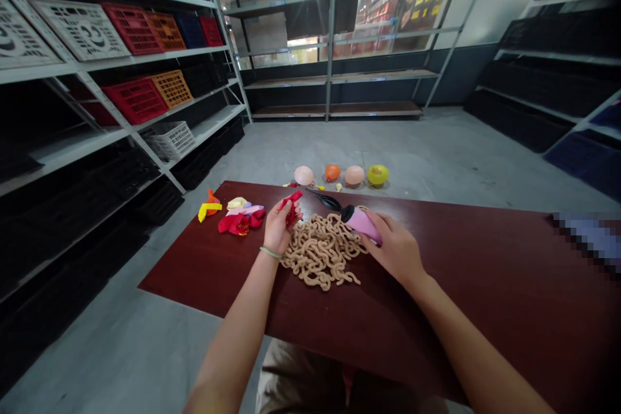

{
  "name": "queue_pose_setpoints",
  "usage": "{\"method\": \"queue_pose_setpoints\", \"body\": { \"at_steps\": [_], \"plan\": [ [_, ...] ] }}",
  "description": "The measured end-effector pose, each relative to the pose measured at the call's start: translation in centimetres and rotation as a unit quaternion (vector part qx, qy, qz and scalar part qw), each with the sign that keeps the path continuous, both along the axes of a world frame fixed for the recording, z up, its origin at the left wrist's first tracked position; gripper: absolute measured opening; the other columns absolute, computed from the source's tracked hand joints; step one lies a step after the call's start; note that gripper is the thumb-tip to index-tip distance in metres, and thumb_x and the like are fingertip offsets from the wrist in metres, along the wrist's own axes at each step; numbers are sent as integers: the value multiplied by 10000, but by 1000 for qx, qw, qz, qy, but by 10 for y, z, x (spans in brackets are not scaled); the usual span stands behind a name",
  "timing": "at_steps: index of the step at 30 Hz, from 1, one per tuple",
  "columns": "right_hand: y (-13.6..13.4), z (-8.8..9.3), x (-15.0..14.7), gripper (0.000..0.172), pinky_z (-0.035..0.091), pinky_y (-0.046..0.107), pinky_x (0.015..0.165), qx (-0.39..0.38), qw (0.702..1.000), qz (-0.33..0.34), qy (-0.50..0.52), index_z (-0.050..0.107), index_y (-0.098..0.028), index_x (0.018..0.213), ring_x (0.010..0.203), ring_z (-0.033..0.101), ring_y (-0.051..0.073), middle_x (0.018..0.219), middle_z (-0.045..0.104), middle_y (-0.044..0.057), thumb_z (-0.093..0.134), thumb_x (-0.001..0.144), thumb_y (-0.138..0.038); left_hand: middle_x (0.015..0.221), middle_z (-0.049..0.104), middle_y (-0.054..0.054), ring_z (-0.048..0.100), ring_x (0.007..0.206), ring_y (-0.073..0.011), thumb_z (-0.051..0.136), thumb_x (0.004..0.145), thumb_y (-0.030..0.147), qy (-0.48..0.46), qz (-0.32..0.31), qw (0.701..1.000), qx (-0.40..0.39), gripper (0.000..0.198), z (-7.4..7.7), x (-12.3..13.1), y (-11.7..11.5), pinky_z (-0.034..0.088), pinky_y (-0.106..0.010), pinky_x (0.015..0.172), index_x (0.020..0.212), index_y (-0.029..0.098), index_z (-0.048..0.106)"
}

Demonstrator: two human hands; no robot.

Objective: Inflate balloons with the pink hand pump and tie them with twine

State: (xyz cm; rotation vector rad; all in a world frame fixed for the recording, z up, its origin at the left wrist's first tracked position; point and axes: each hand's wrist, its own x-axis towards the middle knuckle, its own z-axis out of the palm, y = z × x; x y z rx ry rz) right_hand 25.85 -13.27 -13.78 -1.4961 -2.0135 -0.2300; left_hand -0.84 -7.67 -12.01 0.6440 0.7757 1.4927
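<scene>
My left hand (279,223) is closed around a limp red balloon (291,202), whose end sticks out above the fingers. On the right, my right hand (395,246) grips a pink bottle-shaped tool (363,223) with a black end, pointed up and left. Between the hands lies a heap of tan curled, rope-like pieces (317,249). Just beyond the heap is a pair of black-handled scissors (330,202). Limp red balloons (240,223) lie left of my left hand, beside a pale yellow one (237,203).
Orange (332,173), pink (354,174) and yellow-green (377,174) inflated balloons rest by the far edge of the dark red table (466,272). A yellow limp balloon (209,209) lies at the left edge. Shelves with crates (136,102) stand left; a blurred patch (594,239) covers something at right.
</scene>
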Motion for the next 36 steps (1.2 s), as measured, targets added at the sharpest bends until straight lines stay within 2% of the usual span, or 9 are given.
{"method": "queue_pose_setpoints", "body": {
  "at_steps": [3, 5, 8, 11, 14, 19, 26, 36],
  "plan": [
    [-1, -2, -1, 478, 489, 354, 854, 6, 1000, 17, 6, 512, -245, 1372, 1021, 637, 247, 1258, 633, 92, 530, 915, -384, 863, 648, -32, 611, 705, -80, 780, 750, 265, -26, -14, 999, -20, 279, 0, -1, 1, 544, -206, 662, 969, 137, 664],
    [-1, -4, -1, 476, 501, 367, 868, 17, 1000, 23, 1, 522, -246, 1363, 1024, 642, 255, 1250, 639, 92, 543, 910, -388, 809, 623, -16, 581, 660, -69, 785, 748, 274, -43, -18, 999, -27, 252, 2, -1, 1, 515, -186, 598, 917, 135, 662],
    [-1, -5, 1, 477, 516, 368, 871, 37, 999, 25, 0, 529, -234, 1356, 1009, 652, 248, 1238, 648, 85, 563, 904, -384, 714, 553, 21, 462, 547, -26, 805, 731, 274, -69, -27, 997, -18, 258, 5, -1, 0, 392, -134, 469, 878, 124, 655],
    [0, -3, 3, 478, 522, 369, 881, 45, 998, 34, -10, 532, -223, 1354, 1018, 653, 245, 1241, 647, 86, 573, 903, -376, 672, 502, 43, 382, 512, -10, 819, 719, 266, -80, -35, 996, -6, 260, 5, -2, -1, 298, -122, 423, 850, 123, 646],
    [1, -3, 6, 485, 524, 380, 890, 51, 997, 56, -22, 529, -211, 1356, 1041, 646, 253, 1239, 646, 97, 577, 902, -375, 681, 508, 41, 436, 561, -26, 824, 712, 273, -65, -14, 998, -4, 258, 4, -3, -1, 330, -128, 459, 813, 142, 625],
    [1, -2, 8, 491, 522, 383, 899, 57, 995, 74, -21, 523, -198, 1357, 1053, 642, 256, 1234, 645, 105, 592, 896, -351, 786, 600, 15, 523, 635, -46, 841, 675, 330, -23, 42, 998, -31, 333, 3, -2, 0, 414, -149, 531, 865, 155, 631],
    [0, 1, 4, 504, 519, 397, 925, 70, 991, 116, -18, 509, -206, 1361, 1083, 633, 257, 1239, 648, 104, 612, 881, -320, 713, 584, 30, 535, 588, -64, 837, 664, 387, 24, 74, 997, -15, 388, 6, -1, 0, 428, -168, 505, 866, 164, 592],
    [0, 0, 5, 481, 529, 407, 911, 46, 995, 91, -9, 528, -202, 1344, 1067, 640, 264, 1256, 636, 113, 599, 890, -344, 733, 630, 11, 579, 630, -61, 854, 647, 267, 2, 16, 999, -29, 340, 4, -4, 1, 495, -172, 628, 847, 156, 601]
  ]
}}
